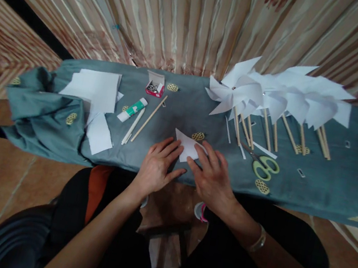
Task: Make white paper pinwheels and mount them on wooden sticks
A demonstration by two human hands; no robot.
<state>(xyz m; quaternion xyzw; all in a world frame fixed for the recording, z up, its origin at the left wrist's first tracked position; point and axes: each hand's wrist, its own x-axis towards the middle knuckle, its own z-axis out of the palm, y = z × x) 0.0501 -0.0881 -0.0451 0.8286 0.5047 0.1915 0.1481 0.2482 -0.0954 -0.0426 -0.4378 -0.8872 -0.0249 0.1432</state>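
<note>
Both of the person's hands rested on a small white paper (187,148) atop the cloth-covered bench (183,107), the left hand (156,164) unclenched with its fingertips at the sheet's left side, the right hand (212,174) likewise loose, its fingers spread over the right side. That piece lay near the bench's front edge, left of the green-handled scissors (261,163), and the step in hand looked like folding or pressing a crease. The next move seemed to call for holding the edges aligned under one hand while the other pressed along the fold.
</note>
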